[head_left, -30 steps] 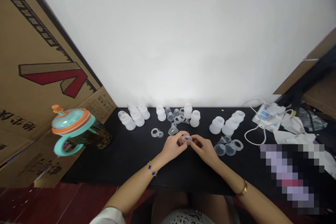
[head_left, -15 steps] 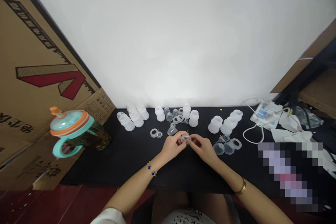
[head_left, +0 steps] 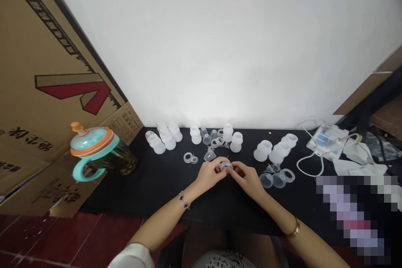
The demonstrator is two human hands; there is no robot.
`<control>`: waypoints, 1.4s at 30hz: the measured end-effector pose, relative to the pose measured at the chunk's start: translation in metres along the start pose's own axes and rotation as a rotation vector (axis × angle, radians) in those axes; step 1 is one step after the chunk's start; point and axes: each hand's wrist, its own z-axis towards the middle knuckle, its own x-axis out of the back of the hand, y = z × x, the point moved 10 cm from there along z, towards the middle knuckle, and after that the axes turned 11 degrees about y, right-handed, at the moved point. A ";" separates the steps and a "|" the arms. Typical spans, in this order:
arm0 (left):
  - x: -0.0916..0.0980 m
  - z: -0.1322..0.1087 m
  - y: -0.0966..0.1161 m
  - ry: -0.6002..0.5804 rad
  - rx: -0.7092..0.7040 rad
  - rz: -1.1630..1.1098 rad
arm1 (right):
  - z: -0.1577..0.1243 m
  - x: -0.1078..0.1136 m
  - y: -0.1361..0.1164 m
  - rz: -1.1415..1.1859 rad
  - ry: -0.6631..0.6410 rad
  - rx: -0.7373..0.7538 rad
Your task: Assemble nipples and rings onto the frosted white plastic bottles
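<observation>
Between both hands, above the black table [head_left: 207, 201], is a small translucent ring [head_left: 226, 166]. My left hand [head_left: 211, 174] is closed on its left side. The fingers of my right hand [head_left: 248, 178] pinch its right edge. Just behind my left hand lies a clear cap [head_left: 210, 155]. A loose ring [head_left: 188, 157] and a small clear nipple piece [head_left: 194, 159] lie to the left. Behind the hands stand white bottles [head_left: 236, 142] among clear caps and rings. More white bottles [head_left: 263, 150] stand to the right, with clear discs [head_left: 279, 180] in front of them.
Capped white bottles [head_left: 156, 144] stand at the back left. A teal-lidded jug [head_left: 103, 150] is at the left, by a large cardboard box [head_left: 63, 104]. White cables [head_left: 309, 167], papers [head_left: 358, 165] and a blurred-out patch are at the right. A white wall rises behind.
The whole view has shifted slightly, so things appear a little further right. Both hands keep hold of the small ring, with barely any change in the fingers.
</observation>
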 end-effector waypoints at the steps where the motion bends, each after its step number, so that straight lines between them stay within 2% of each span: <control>1: 0.000 0.000 0.001 0.001 0.002 0.001 | 0.000 0.000 0.000 0.000 0.000 0.001; 18: -0.001 0.000 -0.003 -0.001 0.028 0.015 | 0.000 -0.001 0.000 0.005 -0.012 0.002; 42: -0.001 -0.002 0.004 -0.022 -0.003 -0.049 | -0.001 0.002 0.001 0.007 0.013 -0.006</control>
